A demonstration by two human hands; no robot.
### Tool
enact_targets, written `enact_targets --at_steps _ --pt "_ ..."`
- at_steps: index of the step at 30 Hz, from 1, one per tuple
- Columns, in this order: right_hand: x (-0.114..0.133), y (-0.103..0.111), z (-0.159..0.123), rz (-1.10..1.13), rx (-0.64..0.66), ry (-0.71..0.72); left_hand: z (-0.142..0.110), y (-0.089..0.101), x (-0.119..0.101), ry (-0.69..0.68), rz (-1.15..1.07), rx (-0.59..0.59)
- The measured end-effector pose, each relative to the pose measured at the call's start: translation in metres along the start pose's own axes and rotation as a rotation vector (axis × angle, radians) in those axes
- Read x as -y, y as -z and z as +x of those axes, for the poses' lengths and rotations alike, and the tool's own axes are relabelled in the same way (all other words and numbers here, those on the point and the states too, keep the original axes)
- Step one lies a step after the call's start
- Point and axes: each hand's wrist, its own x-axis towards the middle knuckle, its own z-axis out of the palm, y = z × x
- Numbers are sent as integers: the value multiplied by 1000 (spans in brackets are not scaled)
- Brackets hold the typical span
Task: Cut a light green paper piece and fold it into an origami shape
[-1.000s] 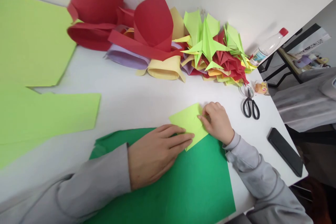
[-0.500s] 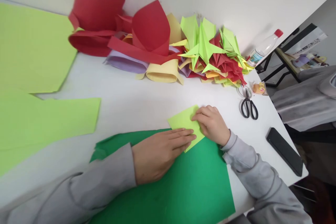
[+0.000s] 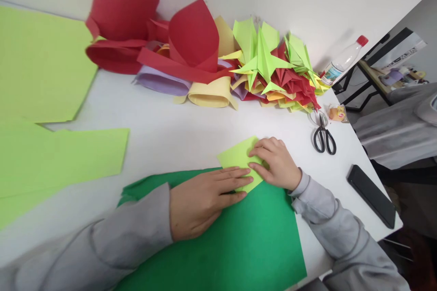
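A small folded light-green paper (image 3: 236, 156) lies on the white table (image 3: 177, 132), partly over a large dark-green sheet (image 3: 239, 245). My left hand (image 3: 205, 200) lies flat with its fingers stretched out, the fingertips pressing the paper's near edge. My right hand (image 3: 276, 163) rests on the paper's right side, fingers curled and pressed down along a fold. Both arms wear grey sleeves.
A heap of folded paper shapes (image 3: 273, 68) and curled red, yellow and purple sheets (image 3: 191, 50) lines the wall. Large light-green sheets (image 3: 44, 113) lie at the left. Black scissors (image 3: 324, 136), a black phone (image 3: 372, 195) and a plastic bottle (image 3: 343, 60) sit at the right.
My right hand has slid a little leftward and down across the small paper, and my left fingertips have shifted slightly along its near edge. The paper stays in place.
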Motion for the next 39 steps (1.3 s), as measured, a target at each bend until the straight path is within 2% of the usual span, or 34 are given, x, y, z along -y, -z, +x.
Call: enact_targets --at_steps 7,15,22,32,39 --pt "1 1 1 -24 16 3 -3 3 -6 30 -8 28" --pt "1 0 0 -23 0 6 -4 11 1 -52 -123 -21" --pt "1 1 1 -16 9 -6 -6 13 1 -11 -162 -56" --pt "1 0 1 -22 13 -9 3 -5 -8 112 92 -53" --pt "0 -2 0 39 -36 -44 5 -5 -6 86 171 -27"
